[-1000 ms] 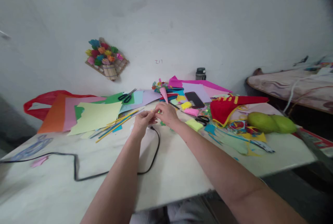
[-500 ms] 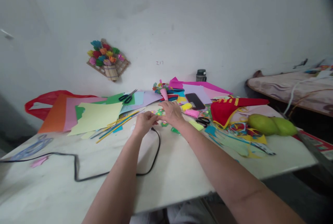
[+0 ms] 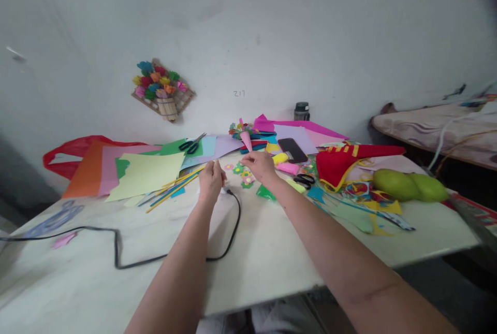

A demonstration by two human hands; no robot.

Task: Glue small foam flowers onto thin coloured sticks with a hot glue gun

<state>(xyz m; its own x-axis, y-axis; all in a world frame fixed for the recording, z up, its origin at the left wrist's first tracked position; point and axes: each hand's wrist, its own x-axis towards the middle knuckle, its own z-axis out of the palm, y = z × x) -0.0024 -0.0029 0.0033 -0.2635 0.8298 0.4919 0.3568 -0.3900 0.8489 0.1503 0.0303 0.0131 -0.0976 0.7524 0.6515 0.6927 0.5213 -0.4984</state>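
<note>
Head view: we've got both hands over the tabletop [image 3: 267,251], apart from each other. Our L hand [image 3: 212,181] has fingers curled in; can't tell if they hold anything. Black cord [image 3: 239,209] ends at a white thing [image 3: 223,192] just under that hand, mostly hidden. Our R hand [image 3: 261,165] has thumb + index tips narrow, nearly together; can't tell if anything's pinched. Paper flowers [image 3: 246,174], pink/green/yellow, lie on the tabletop btwn our hands, some just beside R hand. Green packet [image 3: 266,193] near R wrist; yellow packet [image 3: 280,158] + pink packet [image 3: 288,168] just past R hand, phone [image 3: 292,150] behind those. Scissors [image 3: 305,181] w/ black handles R of R wrist. L side: yellow + blue strips [image 3: 166,197] near L hand, coloured sheets [image 3: 151,171] beyond, 2nd scissors [image 3: 192,144] on top. Pink cone [image 3: 246,141] w/ small flowers at the back, near the wall [image 3: 272,39].
</note>
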